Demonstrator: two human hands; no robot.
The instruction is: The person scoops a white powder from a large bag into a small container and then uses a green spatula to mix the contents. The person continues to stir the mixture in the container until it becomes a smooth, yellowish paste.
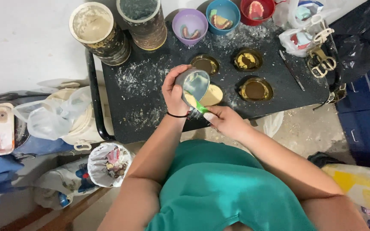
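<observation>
Left hand (pixel 174 92) grips tilted bowl (pixel 193 83); right hand (pixel 225 121) grips spatula (pixel 198 105).
Bowl mouth faces right; spatula's long axis runs up-left into bowl.

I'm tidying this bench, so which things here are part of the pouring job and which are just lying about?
In use: mixing bowl in left hand, green spatula in right hand, filled mould, three other moulds.

Lying about: scissors, two tall canisters, three small bowls, bags.

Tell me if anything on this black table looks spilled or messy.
Yes. Pale powder is scattered over the black table, thickest left of the left hand, which tilts a small bowl of yellow mix. The right hand holds a green tool in it.
</observation>
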